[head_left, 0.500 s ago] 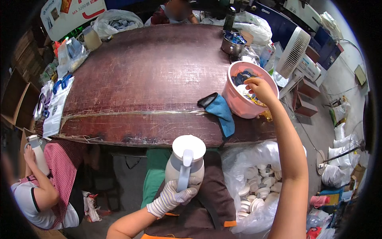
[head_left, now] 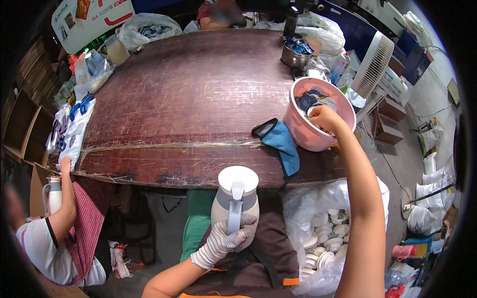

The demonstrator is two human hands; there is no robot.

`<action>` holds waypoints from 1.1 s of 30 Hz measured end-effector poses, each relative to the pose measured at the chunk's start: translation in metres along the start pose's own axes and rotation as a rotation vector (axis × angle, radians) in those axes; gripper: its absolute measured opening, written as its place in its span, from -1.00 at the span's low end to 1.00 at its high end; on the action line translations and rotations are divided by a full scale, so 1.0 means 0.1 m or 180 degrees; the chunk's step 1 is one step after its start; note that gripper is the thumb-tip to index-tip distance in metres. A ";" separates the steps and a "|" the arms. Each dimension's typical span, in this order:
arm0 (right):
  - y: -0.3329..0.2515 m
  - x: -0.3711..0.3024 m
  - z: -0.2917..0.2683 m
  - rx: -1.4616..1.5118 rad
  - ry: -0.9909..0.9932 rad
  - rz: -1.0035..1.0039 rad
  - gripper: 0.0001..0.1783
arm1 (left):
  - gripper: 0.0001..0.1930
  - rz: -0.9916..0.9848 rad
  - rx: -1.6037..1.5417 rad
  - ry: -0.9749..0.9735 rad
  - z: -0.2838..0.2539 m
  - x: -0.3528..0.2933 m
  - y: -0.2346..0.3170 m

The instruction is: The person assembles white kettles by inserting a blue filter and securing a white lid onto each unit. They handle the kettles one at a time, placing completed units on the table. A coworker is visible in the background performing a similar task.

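"Holding anything, the gloved left hand (head_left: 218,243)?"

"Yes, it's wrapped round the handle (head_left: 235,216) of a white jug (head_left: 221,211), whose lid (head_left: 238,177) rises just above that hand."

"And the right hand (head_left: 325,119)?"

"Well apart from the left, it reaches inside a pink bucket (head_left: 305,131), narrowly bunched; whether it pinches something, I cannot tell. A blue cloth (head_left: 281,144) lies between the two hands."

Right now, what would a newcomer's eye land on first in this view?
The big dark red table fills the middle, with a pink bucket at its right edge and the bare right hand dipped inside. Just below the table's near edge, the gloved left hand holds a white-and-grey jug by its handle. At lower right, a plastic bag holds round white pieces.
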State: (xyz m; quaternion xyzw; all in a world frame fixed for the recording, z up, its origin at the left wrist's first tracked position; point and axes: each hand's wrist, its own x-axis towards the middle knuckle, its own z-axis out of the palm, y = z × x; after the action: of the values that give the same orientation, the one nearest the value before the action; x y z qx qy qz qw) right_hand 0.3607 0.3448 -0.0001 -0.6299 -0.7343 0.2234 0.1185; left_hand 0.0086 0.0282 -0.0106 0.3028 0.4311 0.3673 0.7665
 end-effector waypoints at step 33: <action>-0.33 -0.84 -0.50 0.2009 0.2018 -0.0280 -0.79 | -0.72 0.0502 -0.0326 -0.0136 -0.17 -0.07 -0.10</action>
State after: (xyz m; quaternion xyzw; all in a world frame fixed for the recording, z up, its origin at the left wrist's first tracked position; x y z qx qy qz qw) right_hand 0.3696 0.2682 0.0682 -0.5684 -0.5838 0.2272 0.5334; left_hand -0.0059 0.0197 -0.0230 0.3039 0.3701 0.4416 0.7587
